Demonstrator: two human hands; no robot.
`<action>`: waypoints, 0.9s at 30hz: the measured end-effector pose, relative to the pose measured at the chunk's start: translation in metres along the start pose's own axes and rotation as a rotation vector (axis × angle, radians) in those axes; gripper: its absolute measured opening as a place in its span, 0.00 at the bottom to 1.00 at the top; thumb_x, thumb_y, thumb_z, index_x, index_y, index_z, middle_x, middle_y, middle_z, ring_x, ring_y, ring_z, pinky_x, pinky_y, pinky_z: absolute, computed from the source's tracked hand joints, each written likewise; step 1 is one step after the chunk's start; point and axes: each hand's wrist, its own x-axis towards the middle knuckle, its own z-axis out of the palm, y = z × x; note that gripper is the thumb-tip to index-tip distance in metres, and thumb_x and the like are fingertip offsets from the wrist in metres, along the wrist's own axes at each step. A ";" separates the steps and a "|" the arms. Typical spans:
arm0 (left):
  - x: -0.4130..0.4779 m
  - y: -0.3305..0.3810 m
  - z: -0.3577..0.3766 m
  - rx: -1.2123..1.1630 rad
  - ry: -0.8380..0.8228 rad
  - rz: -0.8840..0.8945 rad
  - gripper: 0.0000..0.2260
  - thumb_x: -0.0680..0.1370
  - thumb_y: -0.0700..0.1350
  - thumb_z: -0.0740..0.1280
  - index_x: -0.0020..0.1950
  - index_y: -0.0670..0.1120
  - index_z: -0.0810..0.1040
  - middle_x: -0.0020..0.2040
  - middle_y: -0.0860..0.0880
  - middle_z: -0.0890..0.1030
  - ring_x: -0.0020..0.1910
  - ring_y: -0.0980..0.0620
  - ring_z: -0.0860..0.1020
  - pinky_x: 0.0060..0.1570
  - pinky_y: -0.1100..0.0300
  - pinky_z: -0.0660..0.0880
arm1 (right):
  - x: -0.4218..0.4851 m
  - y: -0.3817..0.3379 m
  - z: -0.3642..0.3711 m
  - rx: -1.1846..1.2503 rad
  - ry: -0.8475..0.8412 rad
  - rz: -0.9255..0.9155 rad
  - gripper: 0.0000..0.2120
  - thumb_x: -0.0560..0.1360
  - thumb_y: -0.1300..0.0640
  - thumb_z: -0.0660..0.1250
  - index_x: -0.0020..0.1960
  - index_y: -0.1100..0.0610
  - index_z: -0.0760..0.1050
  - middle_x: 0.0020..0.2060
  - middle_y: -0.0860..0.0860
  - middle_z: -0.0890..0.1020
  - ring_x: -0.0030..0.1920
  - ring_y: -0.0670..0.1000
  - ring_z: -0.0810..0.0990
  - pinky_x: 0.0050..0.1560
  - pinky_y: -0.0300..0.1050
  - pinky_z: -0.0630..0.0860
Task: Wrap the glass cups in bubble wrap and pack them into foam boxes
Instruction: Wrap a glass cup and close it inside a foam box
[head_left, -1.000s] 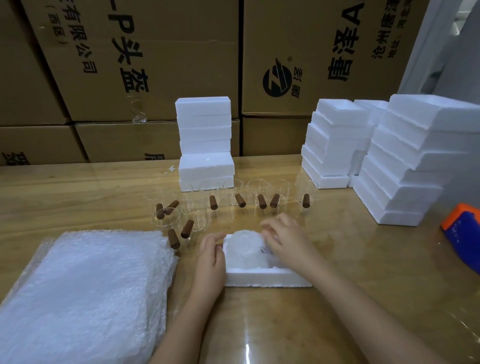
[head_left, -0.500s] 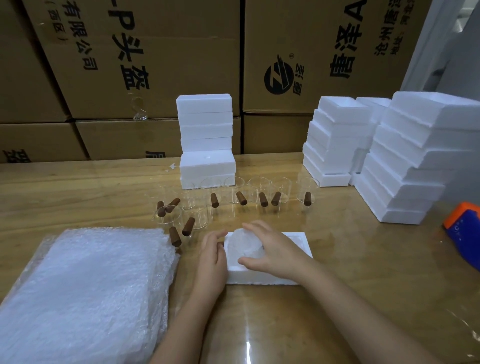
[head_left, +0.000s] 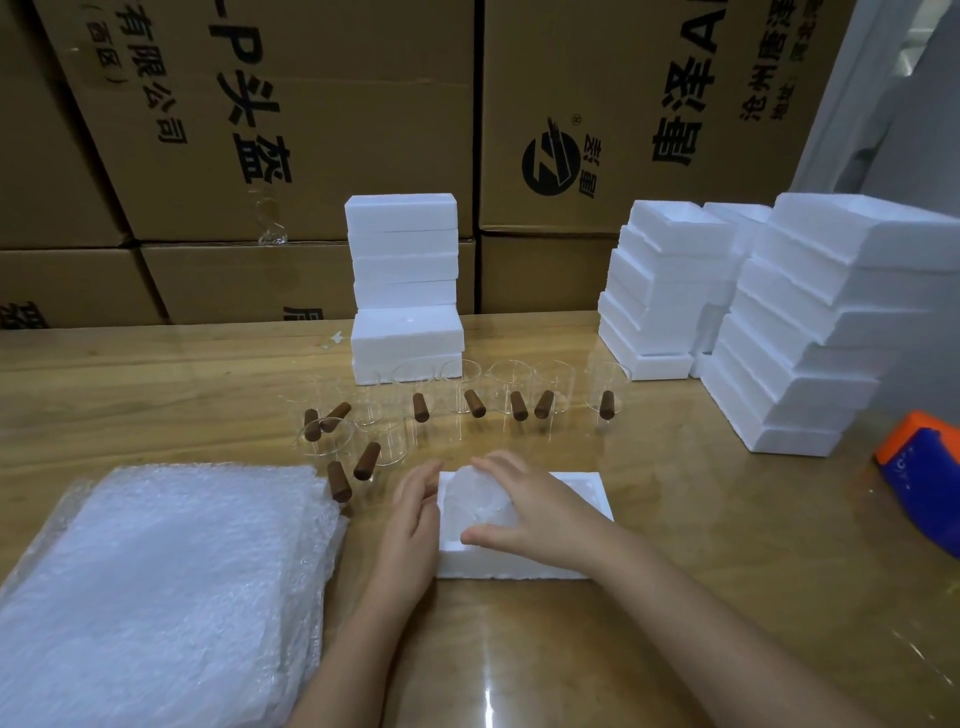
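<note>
Far left of the fingers lies a flat stack of bubble wrap (head_left: 156, 587), crinkly and clear. Beyond the fingertips, bare glass cups (head_left: 460, 387) stand in loose rows, their stubby brown wooden handles (head_left: 420, 407) mostly pointing toward the person. The left hand (head_left: 410, 525), fingers straight and pressed together, rests against the left end of the foam box (head_left: 589, 493). The box is white, grainy and rectangular, its long axis running left to right. In its left end sits the wrapped cup (head_left: 475, 501), a rounded, cloudy bundle; which way its handle points cannot be told. The right hand (head_left: 540, 514) lies over it, fingers spread, thumb on the near side and forefinger on the far side. Right of the fingers rise stepped foam stacks (head_left: 810, 338).
</note>
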 end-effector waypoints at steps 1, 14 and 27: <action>0.000 0.000 0.000 0.005 -0.016 -0.009 0.18 0.81 0.37 0.54 0.68 0.54 0.67 0.66 0.57 0.69 0.63 0.66 0.68 0.58 0.74 0.64 | -0.001 0.000 0.000 -0.037 -0.008 -0.007 0.40 0.72 0.38 0.67 0.77 0.50 0.54 0.74 0.43 0.57 0.73 0.45 0.58 0.70 0.41 0.59; 0.001 0.004 0.004 0.044 0.000 -0.061 0.15 0.80 0.35 0.56 0.66 0.46 0.70 0.62 0.48 0.73 0.60 0.52 0.72 0.61 0.55 0.69 | -0.007 0.004 0.007 -0.393 -0.039 -0.188 0.38 0.76 0.35 0.57 0.78 0.47 0.44 0.77 0.44 0.42 0.76 0.43 0.37 0.75 0.46 0.36; -0.001 0.003 0.007 0.047 0.069 -0.059 0.13 0.76 0.44 0.59 0.60 0.48 0.72 0.57 0.48 0.75 0.55 0.51 0.72 0.51 0.56 0.67 | -0.037 0.067 -0.218 -0.394 0.907 0.177 0.17 0.77 0.57 0.64 0.66 0.56 0.71 0.64 0.54 0.70 0.53 0.57 0.76 0.53 0.48 0.72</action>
